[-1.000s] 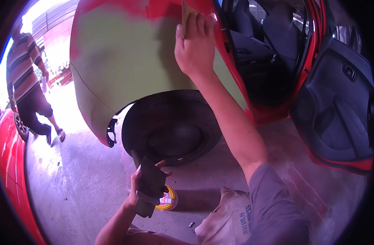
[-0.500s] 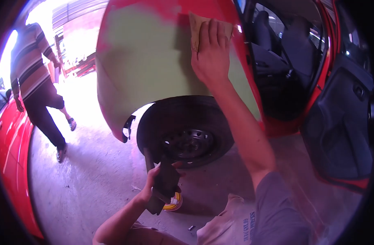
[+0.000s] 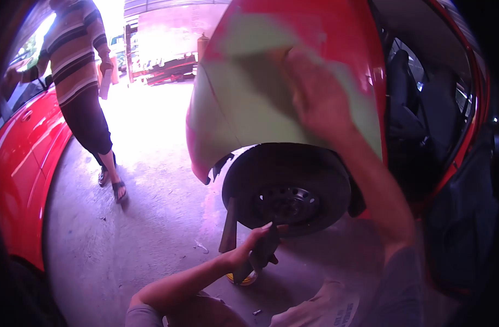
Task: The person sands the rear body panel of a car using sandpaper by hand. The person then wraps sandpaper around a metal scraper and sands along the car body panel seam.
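My right hand [image 3: 323, 95], blurred by motion, presses a tan sheet [image 3: 287, 68] against the greenish patch [image 3: 233, 103] on the red car's fender. Only the sheet's edge shows past my fingers. Low in the view, my left hand [image 3: 257, 248] is closed round dark flat pieces [image 3: 267, 250], held in front of the wheel. A long dark strip [image 3: 229, 229] sticks up beside that hand. Below it, a yellow-rimmed container [image 3: 244, 280] on the floor is partly hidden.
A person in a striped shirt [image 3: 75, 49] stands at the left beside another red car [image 3: 26, 158]. The front wheel [image 3: 287, 191] is beneath the fender. An open car door [image 3: 459, 218] is at the right. A small object [image 3: 256, 312] lies on the floor.
The view has swung left, so the car appears further right. My right hand has moved down and forward over the greenish patch with the sheet. The person at the left appears nearer.
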`<state>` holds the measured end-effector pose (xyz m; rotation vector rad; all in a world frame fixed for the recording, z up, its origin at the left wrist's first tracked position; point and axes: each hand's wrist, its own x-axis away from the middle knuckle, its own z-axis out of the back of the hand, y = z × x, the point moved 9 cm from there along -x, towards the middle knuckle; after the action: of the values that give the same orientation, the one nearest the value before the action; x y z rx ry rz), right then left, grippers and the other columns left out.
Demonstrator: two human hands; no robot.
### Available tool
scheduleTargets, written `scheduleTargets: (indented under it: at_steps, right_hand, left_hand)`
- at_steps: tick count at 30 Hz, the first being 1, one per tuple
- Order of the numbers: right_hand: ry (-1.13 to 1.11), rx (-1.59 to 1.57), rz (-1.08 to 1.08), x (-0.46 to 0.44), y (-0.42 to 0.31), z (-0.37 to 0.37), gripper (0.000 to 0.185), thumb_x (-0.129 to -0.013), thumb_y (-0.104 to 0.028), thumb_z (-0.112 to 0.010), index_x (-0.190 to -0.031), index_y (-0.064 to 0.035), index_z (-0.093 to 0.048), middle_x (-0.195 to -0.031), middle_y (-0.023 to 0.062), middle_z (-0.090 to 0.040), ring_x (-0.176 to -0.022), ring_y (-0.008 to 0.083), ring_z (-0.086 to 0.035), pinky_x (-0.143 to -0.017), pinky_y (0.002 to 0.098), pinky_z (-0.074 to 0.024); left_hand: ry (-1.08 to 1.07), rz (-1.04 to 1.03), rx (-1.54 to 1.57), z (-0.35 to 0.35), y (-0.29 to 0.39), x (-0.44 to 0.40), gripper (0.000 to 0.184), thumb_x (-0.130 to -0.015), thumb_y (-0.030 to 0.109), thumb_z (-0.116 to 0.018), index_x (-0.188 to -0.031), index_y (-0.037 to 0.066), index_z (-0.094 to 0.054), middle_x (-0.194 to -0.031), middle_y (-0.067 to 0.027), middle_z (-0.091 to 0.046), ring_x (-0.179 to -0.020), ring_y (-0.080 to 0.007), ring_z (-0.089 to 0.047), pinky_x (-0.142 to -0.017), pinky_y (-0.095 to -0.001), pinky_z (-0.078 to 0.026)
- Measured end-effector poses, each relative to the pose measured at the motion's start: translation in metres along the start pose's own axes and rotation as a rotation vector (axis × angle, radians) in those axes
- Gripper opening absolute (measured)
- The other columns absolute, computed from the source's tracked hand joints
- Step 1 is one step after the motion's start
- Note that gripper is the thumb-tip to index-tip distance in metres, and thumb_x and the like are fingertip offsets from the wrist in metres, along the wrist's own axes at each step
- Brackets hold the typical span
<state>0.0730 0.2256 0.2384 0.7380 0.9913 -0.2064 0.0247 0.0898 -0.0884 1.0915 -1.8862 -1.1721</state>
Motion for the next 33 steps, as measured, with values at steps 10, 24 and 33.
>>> scheduleTargets:
  at_steps: [10, 24, 33]
  right_hand:
    - [-0.045, 0.322, -0.072, -0.028, -0.036, -0.076, 0.068, -0.096, -0.024, -0.069, -0.157, -0.0005, -0.049, -0.158, 0.0268, -0.050, -0.151, 0.0464, -0.044, -0.128, 0.0528, -0.0330]
    - [-0.727, -0.623, -0.433, 0.149, -0.117, -0.054, 0.025, -0.092, -0.022, -0.075, -0.108, -0.0027, -0.079, -0.095, 0.0203, -0.077, -0.092, 0.0395, -0.075, -0.083, 0.0503, -0.0594]
    - [-1.453, -0.499, -0.409, 0.398, -0.149, -0.125, 0.053, -0.088, -0.050, -0.080, -0.116, -0.0055, -0.078, -0.110, 0.0208, -0.078, -0.106, 0.0394, -0.075, -0.093, 0.0508, -0.0589]
  left_hand:
    - [-0.162, -0.032, 0.053, 0.037, -0.073, -0.051, 0.085, -0.109, 0.073, -0.032, -0.175, 0.024, -0.008, -0.172, -0.0129, -0.027, -0.145, -0.0317, -0.044, -0.105, -0.0467, -0.050]
    - [0.497, -0.306, 0.318, 0.071, 0.035, 0.031, 0.104, -0.099, 0.088, -0.028, -0.168, 0.010, -0.029, -0.146, -0.0207, -0.057, -0.129, -0.0354, -0.064, -0.087, -0.0471, -0.060]
    - [0.418, -0.245, 0.662, 0.099, 0.000, 0.008, 0.123, -0.087, 0.099, -0.038, -0.165, 0.004, -0.029, -0.154, -0.0318, -0.045, -0.137, -0.0451, -0.053, -0.114, -0.0583, -0.049]
